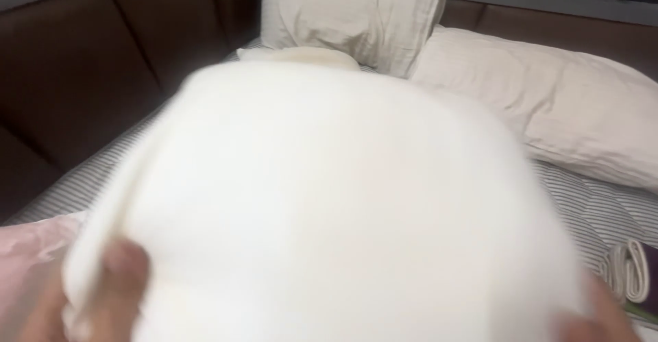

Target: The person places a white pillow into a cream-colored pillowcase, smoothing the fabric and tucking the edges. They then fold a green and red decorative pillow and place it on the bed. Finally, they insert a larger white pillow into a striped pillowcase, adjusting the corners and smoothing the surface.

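At bottom left, left hand (103,294) pinching the near-left edge of white folded bedding (343,205), thumb on top, fingers hidden under. Bedding blurred, held up directly ahead between both hands, long axis running left-right, covering most of the striped mattress (596,212). Behind it: propped cream pillow (353,13), then flat pillow (555,102). At bottom right, right hand (606,318) on the near-right corner; grip unreadable. Both hands equally close.
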